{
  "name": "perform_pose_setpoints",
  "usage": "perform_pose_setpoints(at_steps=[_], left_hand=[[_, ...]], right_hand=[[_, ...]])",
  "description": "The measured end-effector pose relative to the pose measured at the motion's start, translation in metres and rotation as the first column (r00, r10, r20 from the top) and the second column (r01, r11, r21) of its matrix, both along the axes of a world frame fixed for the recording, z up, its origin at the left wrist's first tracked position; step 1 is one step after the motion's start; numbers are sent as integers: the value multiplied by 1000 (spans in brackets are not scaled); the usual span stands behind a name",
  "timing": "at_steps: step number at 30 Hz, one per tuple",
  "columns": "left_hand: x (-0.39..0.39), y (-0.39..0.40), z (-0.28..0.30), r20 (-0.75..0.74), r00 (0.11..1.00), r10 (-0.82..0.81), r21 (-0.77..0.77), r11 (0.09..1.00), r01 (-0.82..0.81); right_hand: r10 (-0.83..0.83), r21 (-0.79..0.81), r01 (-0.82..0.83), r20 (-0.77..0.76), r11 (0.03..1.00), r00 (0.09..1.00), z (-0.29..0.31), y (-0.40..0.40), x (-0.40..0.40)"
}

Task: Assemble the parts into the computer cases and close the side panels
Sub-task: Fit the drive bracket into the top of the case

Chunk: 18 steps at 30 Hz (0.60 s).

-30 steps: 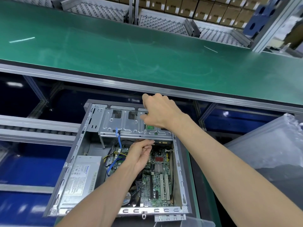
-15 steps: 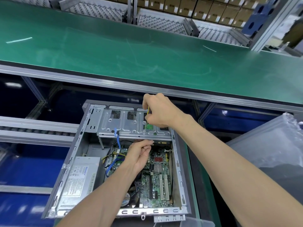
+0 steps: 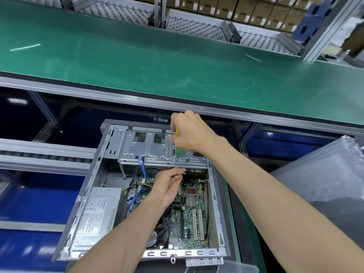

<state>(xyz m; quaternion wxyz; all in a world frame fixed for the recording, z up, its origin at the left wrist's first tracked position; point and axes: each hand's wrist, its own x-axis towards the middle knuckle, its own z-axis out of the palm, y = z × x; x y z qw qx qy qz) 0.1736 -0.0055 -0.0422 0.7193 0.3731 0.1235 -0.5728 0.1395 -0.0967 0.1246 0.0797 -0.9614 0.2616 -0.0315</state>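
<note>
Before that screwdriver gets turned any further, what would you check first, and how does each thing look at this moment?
1. Screwdriver gripped firmly: ok, the right hand is curled round its yellow handle.
2. Tip seated on a screw in the drive cage: cannot tell, the tip is too small to make out.
3. Left hand steadying from below: ok, its fingertips are at the cage's front edge.
4. Blue cable away from the tip: ok, it hangs over the cage edge to the left of the tool.
5. Computer case side panel off for access: ok, the motherboard is exposed.
</note>
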Motion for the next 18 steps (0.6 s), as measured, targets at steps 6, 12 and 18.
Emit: perform_pose_setpoints(at_steps=[6,12,18], left_hand=[[0,1,1,16,1000,-9,-5,1000,9],[2,2,-1,73,997,-27,26,999,25],[7,8,9,239,967,-92,94,993,72]], right_hand=[[12,30,-12,-20,999,1000,6,4,-4],[-56,-22,56,-1,998,998,5,13,0],[-129,-14,130,51,991,990,0,13,-14]])
